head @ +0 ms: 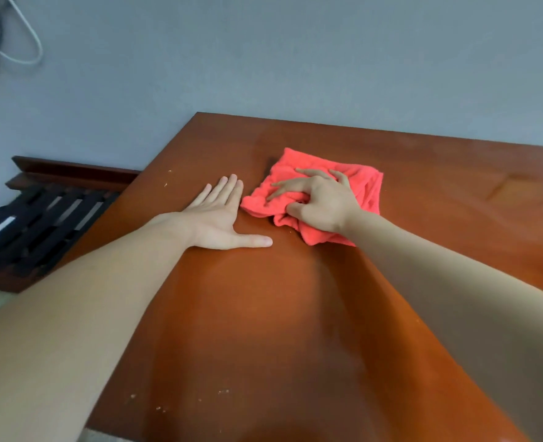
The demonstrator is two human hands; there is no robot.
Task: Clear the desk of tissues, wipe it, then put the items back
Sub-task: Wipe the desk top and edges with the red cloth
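from my station i see a reddish-brown polished wooden desk (263,314) running up to a pale grey-blue wall (295,59). the left grip (219,215), a bare hand, lies flat on the desk, palm down. its four fingers are straight and close together, the thumb is stretched out sideways, and it holds nothing. just beside its fingers lies the crumpled coral-red microfibre cloth (295,164), on the far half of the desk and short of the wall edge. i cannot tell whether fingers and cloth touch.

the right grip (318,202) sits on top of the cloth with its fingers curled into the fabric, pinching a bunch of folds between thumb and fingers. one finger reaches flatter across the cloth toward the left grip. both bare forearms cross the near part of the desk.

small pale specks (160,409) dot the desk near the front edge, with a few more by the left edge. left of the desk stands a dark slatted wooden frame (40,215). white and black cables (18,43) hang on the wall at the upper left.
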